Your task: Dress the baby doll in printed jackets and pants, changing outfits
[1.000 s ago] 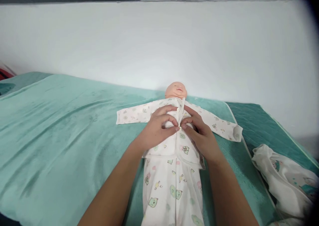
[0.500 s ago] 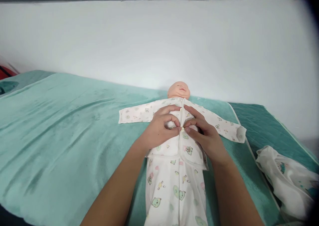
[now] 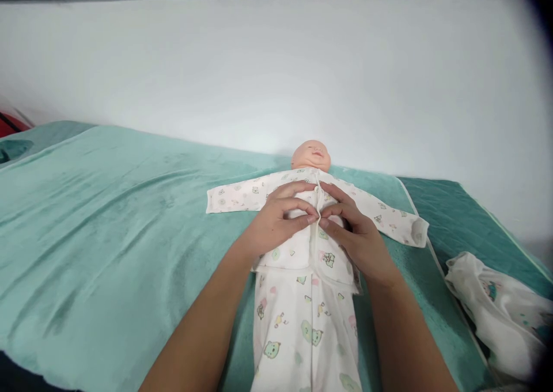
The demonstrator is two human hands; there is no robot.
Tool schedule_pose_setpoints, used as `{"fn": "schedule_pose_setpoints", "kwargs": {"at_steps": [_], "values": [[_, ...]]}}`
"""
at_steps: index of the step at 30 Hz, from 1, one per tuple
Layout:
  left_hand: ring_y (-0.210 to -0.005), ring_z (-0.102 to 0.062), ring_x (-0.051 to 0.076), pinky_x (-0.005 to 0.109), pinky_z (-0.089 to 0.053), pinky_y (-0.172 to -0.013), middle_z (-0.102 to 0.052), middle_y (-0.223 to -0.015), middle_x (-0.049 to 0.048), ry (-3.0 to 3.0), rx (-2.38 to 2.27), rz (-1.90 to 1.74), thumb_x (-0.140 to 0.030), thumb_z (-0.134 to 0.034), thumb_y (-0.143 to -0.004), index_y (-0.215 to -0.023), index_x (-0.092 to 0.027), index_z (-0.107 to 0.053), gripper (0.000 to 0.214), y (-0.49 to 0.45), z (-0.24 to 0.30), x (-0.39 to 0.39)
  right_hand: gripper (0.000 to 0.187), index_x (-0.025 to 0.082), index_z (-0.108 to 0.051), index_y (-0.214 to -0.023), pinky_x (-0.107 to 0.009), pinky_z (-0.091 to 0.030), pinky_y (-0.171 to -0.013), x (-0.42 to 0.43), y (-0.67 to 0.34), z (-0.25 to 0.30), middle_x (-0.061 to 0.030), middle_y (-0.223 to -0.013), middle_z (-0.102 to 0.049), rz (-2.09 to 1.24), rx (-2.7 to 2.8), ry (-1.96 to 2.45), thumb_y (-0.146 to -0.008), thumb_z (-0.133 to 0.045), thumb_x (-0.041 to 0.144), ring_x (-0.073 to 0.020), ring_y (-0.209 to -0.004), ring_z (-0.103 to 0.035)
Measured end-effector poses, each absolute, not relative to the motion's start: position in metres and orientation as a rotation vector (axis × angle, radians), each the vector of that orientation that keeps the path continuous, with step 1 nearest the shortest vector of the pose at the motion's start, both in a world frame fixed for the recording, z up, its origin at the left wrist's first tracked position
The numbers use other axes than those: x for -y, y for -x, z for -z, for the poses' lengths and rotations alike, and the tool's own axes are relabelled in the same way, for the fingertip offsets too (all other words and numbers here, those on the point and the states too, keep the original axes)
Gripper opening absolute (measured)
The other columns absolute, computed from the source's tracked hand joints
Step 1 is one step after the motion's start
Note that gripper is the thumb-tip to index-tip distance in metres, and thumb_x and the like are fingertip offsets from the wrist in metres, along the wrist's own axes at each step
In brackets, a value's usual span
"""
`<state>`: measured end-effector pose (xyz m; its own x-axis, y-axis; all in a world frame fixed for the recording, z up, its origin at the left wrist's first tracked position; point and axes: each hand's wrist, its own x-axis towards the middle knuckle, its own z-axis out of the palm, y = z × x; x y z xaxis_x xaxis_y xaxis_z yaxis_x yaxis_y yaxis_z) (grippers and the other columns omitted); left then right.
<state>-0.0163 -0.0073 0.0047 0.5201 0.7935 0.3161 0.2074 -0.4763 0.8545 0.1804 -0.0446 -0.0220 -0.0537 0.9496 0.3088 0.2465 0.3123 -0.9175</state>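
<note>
A baby doll (image 3: 311, 153) lies on its back on a teal towel (image 3: 108, 219), head toward the white wall. It wears a white printed shirt (image 3: 242, 195) with sleeves spread out and matching trousers (image 3: 302, 323). My left hand (image 3: 276, 222) and my right hand (image 3: 352, 233) meet at the middle of the doll's chest. Both pinch the shirt's front edges together at the button line, thumb and fingertips pressed on the fabric.
A crumpled white printed garment (image 3: 496, 311) lies at the right on a darker teal cover (image 3: 453, 213). The white wall (image 3: 276, 75) runs close behind the doll. A red object (image 3: 6, 124) shows at the far left edge.
My fingertips have closed tighter on the shirt front, and the small button that showed between them is now covered. The view has shifted slightly.
</note>
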Motion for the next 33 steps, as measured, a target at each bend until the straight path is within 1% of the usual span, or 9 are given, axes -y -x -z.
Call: {"fn": "schedule_pose_setpoints", "kwargs": {"at_steps": [3, 9, 14, 17, 19, 21, 24, 29, 33], "values": [[-0.144, -0.037, 0.026, 0.044, -0.043, -0.110, -0.049, -0.150, 0.0006, -2.011, -0.856, -0.921, -0.028, -0.065, -0.090, -0.091, -0.027, -0.072, 0.007, 0.015, -0.006, 0.009, 0.015, 0.029, -0.068, -0.086, -0.049, -0.025, -0.123, 0.045, -0.179, 0.020, 0.0044, -0.153, -0.045, -0.838, 1.544, 1.160, -0.093, -0.062, 0.040, -0.0253, -0.148, -0.030], [-0.141, -0.041, 0.026, 0.048, -0.035, -0.116, -0.051, -0.148, 0.0006, -2.078, -0.921, -0.919, -0.030, -0.070, -0.086, -0.084, -0.025, -0.070, 0.006, 0.012, -0.007, 0.010, 0.016, 0.027, -0.066, -0.084, -0.050, -0.025, -0.122, 0.047, -0.176, 0.017, 0.0032, -0.155, -0.043, -0.808, 1.541, 1.249, -0.084, -0.073, 0.042, -0.0271, -0.148, -0.030], [-0.141, -0.042, 0.028, 0.042, -0.046, -0.104, -0.052, -0.147, 0.0011, -1.927, -0.881, -0.957, -0.027, -0.073, -0.083, -0.079, -0.023, -0.070, 0.006, 0.011, -0.006, 0.011, 0.013, 0.027, -0.067, -0.081, -0.048, -0.025, -0.122, 0.048, -0.178, 0.016, 0.0034, -0.155, -0.044, -0.927, 1.486, 1.166, -0.083, -0.074, 0.037, -0.0266, -0.149, -0.028], [-0.131, -0.052, 0.027, 0.038, -0.050, -0.096, -0.060, -0.139, 0.0031, -1.672, -0.879, -1.076, -0.028, -0.073, -0.082, -0.077, -0.022, -0.070, 0.008, 0.011, -0.005, 0.010, 0.015, 0.024, -0.065, -0.076, -0.046, -0.032, -0.117, 0.046, -0.179, 0.018, 0.0005, -0.149, -0.051, -1.011, 1.293, 1.113, -0.080, -0.076, 0.033, -0.0281, -0.143, -0.039], [-0.117, -0.061, 0.024, 0.037, -0.050, -0.093, -0.065, -0.130, 0.0048, -1.414, -0.942, -1.260, -0.032, -0.073, -0.081, -0.077, -0.021, -0.069, 0.012, 0.015, -0.002, 0.005, 0.016, 0.022, -0.063, -0.076, -0.044, -0.044, -0.106, 0.042, -0.184, 0.022, -0.0026, -0.137, -0.061, -1.014, 1.015, 1.095, -0.078, -0.075, 0.032, -0.0276, -0.129, -0.054], [-0.100, -0.065, 0.021, 0.035, -0.051, -0.087, -0.068, -0.121, 0.0067, -1.117, -1.013, -1.469, -0.038, -0.075, -0.079, -0.081, -0.020, -0.069, 0.019, 0.023, 0.002, -0.004, 0.017, 0.021, -0.061, -0.079, -0.038, -0.053, -0.090, 0.036, -0.195, 0.029, -0.0029, -0.108, -0.071, -0.912, 0.680, 1.145, -0.074, -0.075, 0.031, -0.0235, -0.105, -0.065], [-0.088, -0.064, 0.017, 0.032, -0.051, -0.081, -0.069, -0.104, 0.0063, -0.775, -1.090, -1.723, -0.043, -0.079, -0.074, -0.082, -0.018, -0.064, 0.029, 0.041, 0.011, -0.021, 0.015, 0.020, -0.060, -0.078, -0.030, -0.054, -0.076, 0.027, -0.213, 0.040, 0.0028, -0.076, -0.062, -0.689, 0.377, 1.202, -0.070, -0.071, 0.027, -0.0165, -0.080, -0.064], [-0.093, -0.063, 0.016, 0.031, -0.047, -0.089, -0.068, -0.095, 0.0032, -0.810, -1.222, -1.776, -0.039, -0.073, -0.079, -0.080, -0.019, -0.061, 0.023, 0.049, 0.023, -0.035, 0.025, 0.023, -0.064, -0.100, -0.038, -0.053, -0.090, 0.026, -0.209, 0.050, -0.0024, -0.107, -0.068, -0.547, 0.601, 1.273, -0.078, -0.066, 0.034, -0.0204, -0.102, -0.065], [-0.101, -0.061, 0.022, 0.037, -0.046, -0.094, -0.069, -0.101, 0.0044, -1.403, -1.422, -1.458, -0.036, -0.068, -0.083, -0.092, -0.022, -0.068, 0.017, 0.035, 0.028, -0.034, 0.034, 0.025, -0.066, -0.115, -0.049, -0.039, -0.110, 0.025, -0.194, 0.053, -0.0055, -0.127, -0.064, -0.316, 1.053, 1.550, -0.082, -0.063, 0.036, -0.0266, -0.125, -0.052]]}}
